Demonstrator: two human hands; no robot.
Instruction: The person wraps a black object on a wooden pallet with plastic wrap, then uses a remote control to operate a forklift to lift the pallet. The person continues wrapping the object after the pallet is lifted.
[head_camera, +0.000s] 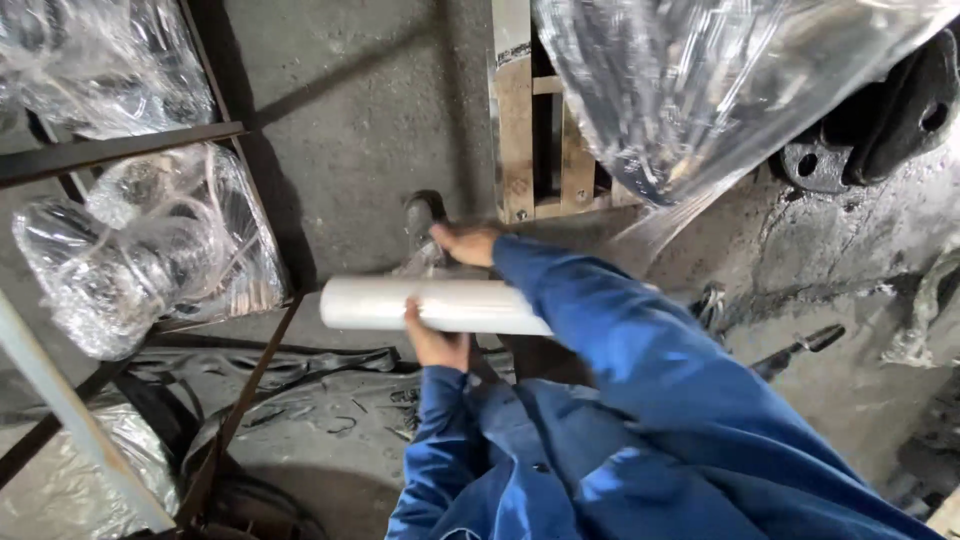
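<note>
Looking down from head height, a person in blue work sleeves holds a white roll of stretch film (435, 305) level across the body. The left hand (436, 343) cups the roll from below, fingers wrapped up around it, taking its weight. The right hand (466, 243) reaches over the far side of the roll; whether its fingers are spread or pinching anything cannot be told. A clear sheet of film (660, 225) runs taut from behind the right sleeve up to a wrapped load (700, 80) on a wooden pallet (518, 130), probably why the roll is held sideways. Film-wrapped bundles (140, 250) sit on a dark metal rack (120, 145) at left, above the concrete floor (350, 110).
</note>
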